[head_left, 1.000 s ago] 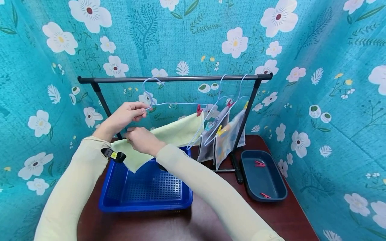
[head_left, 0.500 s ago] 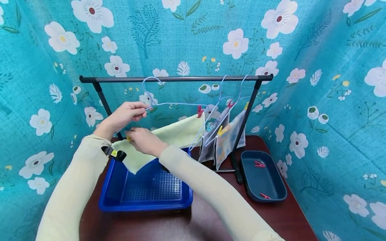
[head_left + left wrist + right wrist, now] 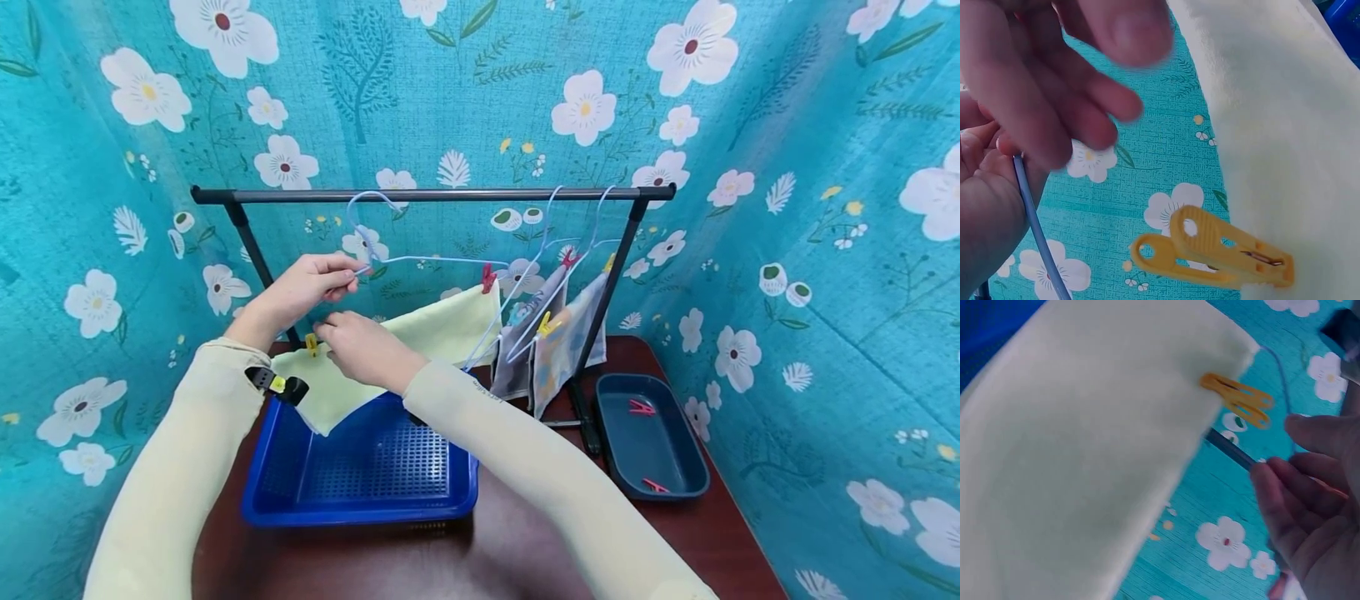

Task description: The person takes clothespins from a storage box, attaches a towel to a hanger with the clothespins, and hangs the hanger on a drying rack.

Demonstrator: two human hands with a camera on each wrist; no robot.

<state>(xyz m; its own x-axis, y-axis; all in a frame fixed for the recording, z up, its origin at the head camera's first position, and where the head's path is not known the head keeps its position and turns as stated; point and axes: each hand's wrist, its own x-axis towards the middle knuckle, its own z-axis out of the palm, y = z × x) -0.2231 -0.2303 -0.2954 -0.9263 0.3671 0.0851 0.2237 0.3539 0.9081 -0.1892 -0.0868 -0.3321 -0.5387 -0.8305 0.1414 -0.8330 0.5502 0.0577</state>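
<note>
My left hand (image 3: 318, 282) pinches the light blue wire hanger (image 3: 438, 258) close to its neck; the hook loops over the black rail. A pale yellow cloth (image 3: 442, 325) hangs from this hanger, with a red clothespin (image 3: 488, 278) at its right corner and a yellow clothespin (image 3: 311, 344) at the left. My right hand (image 3: 367, 346) is beside the yellow clothespin, in front of the cloth, apart from the pin. In the right wrist view its fingers (image 3: 1272, 500) are loosely bent, with a gap between them and the yellow clothespin (image 3: 1235, 400).
The black rack rail (image 3: 450, 197) also carries two hangers with patterned cloths (image 3: 566, 350) at the right. A blue basket (image 3: 360, 512) sits below the yellow cloth. To the right, a dark tray (image 3: 652, 450) holds two red clothespins. A flowered curtain surrounds the table (image 3: 510, 550).
My right hand has let go of the yellow clothespin and shifted slightly right, so the pin now shows on the cloth's edge. My left hand keeps its hold on the hanger.
</note>
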